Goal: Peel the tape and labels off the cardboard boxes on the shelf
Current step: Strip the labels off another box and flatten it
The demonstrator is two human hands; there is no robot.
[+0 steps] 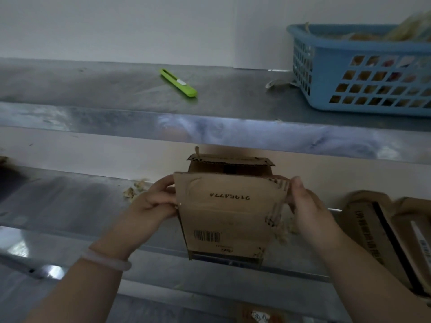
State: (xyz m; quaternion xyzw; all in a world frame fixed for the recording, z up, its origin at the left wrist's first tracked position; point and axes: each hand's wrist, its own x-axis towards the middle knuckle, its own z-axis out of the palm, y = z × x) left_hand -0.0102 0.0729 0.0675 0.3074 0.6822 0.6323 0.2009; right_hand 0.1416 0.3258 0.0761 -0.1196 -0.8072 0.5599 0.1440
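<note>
A small brown cardboard box (224,213) is held up in front of the middle metal shelf (70,199), its flaps open at the top. Printed digits and a barcode (207,236) show on its near face. My left hand (154,201) grips the box's left edge. My right hand (305,203) pinches the torn, ragged strip (281,185) at the box's upper right corner, where the corrugated layer is exposed.
A green utility knife (178,82) lies on the upper shelf (116,89). A blue plastic basket (363,71) full of scraps stands at its right. More cardboard boxes (384,234) lie at the lower right. Paper scraps (135,190) litter the middle shelf.
</note>
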